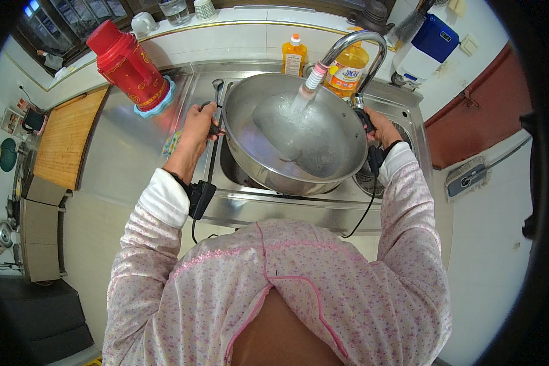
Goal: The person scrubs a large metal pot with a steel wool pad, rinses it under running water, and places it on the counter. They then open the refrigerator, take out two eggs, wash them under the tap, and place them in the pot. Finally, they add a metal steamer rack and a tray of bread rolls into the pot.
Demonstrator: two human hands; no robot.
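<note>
A large stainless steel wok (279, 164) is held over the double sink, tilted, with water pooled inside it. My left hand (200, 126) grips its black handle on the left side. On the far side, my right hand (382, 126) is closed around the other black handle (365, 120). From the curved chrome faucet (379, 48), water runs through a pink-and-white nozzle (316, 77) into the wok. The wok hides most of the left sink basin (232, 167).
A red thermos (130, 68) stands on a light-blue mat left of the sink. Two bottles of yellow-orange liquid, one orange-capped (294, 54) and one larger (346, 68), stand behind the wok. A long-handled utensil (214, 151) lies by my left hand. A flat mop (467, 179) is at the right.
</note>
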